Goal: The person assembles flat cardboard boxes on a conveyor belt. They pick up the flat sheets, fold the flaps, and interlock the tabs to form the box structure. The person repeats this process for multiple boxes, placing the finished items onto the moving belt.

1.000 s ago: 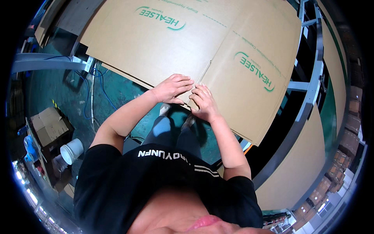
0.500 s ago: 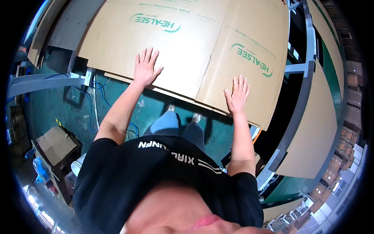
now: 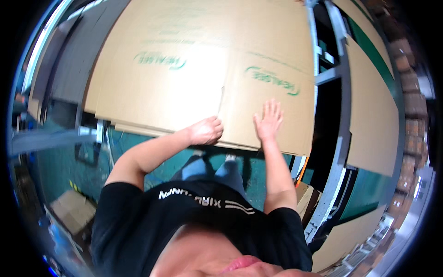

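A large flat cardboard sheet (image 3: 175, 101) with green print lies before me, on top of other sheets whose edges show at the near side. A slit (image 3: 222, 98) runs through it toward the near edge. At the lower end of that slit, my left hand (image 3: 206, 131) is closed, its fingers curled on the cardboard; what they pinch, if anything, is hidden. My right hand (image 3: 268, 122) rests flat, fingers spread, on the narrower panel to the right of the slit.
Along the right runs a metal frame (image 3: 345, 87) with another cardboard panel (image 3: 374, 106) beyond it. Grey boards (image 3: 87, 51) stand at the far left. An opened cardboard box (image 3: 74, 210) sits at the lower left. Below the near edge lies a green floor (image 3: 161, 173).
My left hand has moved right along the near edge to the slit and gone from flat to curled. The right hand stays flat on the sheet. The whole view has shifted.
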`<move>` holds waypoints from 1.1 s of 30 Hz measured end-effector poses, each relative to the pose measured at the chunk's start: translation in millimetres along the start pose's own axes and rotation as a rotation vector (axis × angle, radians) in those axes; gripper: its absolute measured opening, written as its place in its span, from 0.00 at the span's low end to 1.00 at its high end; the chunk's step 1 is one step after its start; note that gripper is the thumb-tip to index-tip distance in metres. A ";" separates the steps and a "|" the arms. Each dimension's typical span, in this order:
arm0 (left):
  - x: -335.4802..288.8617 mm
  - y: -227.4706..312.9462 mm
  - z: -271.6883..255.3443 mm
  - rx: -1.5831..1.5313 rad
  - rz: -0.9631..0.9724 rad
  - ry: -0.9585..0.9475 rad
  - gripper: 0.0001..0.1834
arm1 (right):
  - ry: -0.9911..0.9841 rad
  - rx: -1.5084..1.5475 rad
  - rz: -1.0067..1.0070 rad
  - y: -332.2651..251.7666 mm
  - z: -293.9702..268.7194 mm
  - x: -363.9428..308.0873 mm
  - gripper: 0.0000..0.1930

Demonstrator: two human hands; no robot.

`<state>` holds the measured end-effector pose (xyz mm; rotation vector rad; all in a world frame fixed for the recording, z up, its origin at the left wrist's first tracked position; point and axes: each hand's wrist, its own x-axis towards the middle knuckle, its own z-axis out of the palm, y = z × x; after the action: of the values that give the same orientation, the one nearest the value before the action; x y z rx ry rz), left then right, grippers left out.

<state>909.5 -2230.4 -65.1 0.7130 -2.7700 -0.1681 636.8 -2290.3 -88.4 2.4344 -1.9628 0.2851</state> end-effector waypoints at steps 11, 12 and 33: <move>38.7 15.9 -11.9 0.020 -0.157 -0.121 0.08 | 0.391 0.643 0.182 201.0 -36.4 19.0 0.27; 43.4 23.0 -18.1 0.164 -0.070 -0.179 0.09 | 0.524 0.643 0.293 254.6 -67.1 36.5 0.27; 249.6 47.5 -3.8 0.362 -1.066 0.024 0.28 | 0.157 -0.225 0.129 810.5 -245.6 137.8 0.26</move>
<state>679.1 -2311.0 5.7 2.1749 -2.1046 0.1470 -155.4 -2572.8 81.6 2.0881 -1.9685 0.2339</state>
